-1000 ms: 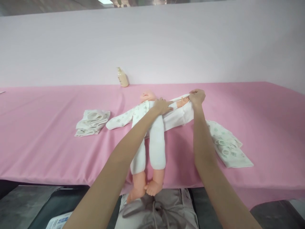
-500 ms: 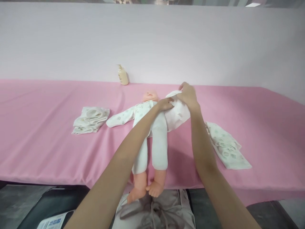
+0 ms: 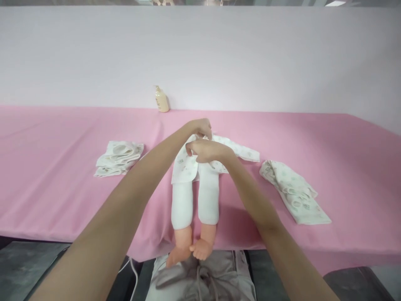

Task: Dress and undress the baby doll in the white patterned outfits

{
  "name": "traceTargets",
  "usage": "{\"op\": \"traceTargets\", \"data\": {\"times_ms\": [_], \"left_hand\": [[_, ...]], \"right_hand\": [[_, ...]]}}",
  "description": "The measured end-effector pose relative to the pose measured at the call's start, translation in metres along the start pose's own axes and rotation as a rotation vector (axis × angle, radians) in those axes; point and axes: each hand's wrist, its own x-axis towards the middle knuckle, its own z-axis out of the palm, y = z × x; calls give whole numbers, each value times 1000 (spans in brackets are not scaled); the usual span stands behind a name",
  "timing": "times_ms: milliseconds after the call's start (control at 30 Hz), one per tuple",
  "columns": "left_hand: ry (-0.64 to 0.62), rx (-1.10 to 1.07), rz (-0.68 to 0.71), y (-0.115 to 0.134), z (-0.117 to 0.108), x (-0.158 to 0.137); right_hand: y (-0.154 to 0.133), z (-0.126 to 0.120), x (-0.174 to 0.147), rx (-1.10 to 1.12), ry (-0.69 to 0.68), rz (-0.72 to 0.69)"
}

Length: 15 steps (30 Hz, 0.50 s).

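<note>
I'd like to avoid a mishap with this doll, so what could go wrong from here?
The feet of the doll jut past the edge of the pink cloth, so a tug on the patterned shirt might slide it lapward. The left hand and right hand sit close together over the shirt and could hinder each other.

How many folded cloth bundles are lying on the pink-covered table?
2: one bundle left of the doll, the other bundle to the right, past the outstretched sleeve. The forearms could hide more.
</note>
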Motion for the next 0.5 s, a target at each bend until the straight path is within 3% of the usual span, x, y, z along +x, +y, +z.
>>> {"op": "traceTargets", "data": {"times_ms": [133, 233, 300, 367, 433, 500], "left_hand": [[215, -20, -130, -17, -13, -9], [217, -36, -164, -38, -13, -25], [231, -2, -154, -52, -7, -43], [280, 155, -189, -64, 5, -63], [273, 262, -267, -73, 20, -83], [246, 168, -287, -81, 37, -98]], "right_hand": [[-4, -2, -3, 147, -117, -8], [8, -9, -7, 317, -169, -76], [22, -15, -9, 394, -125, -67], [40, -19, -11, 389, -27, 68], [58, -19, -10, 315, 74, 295], [73, -14, -6, 272, 110, 501]]}}
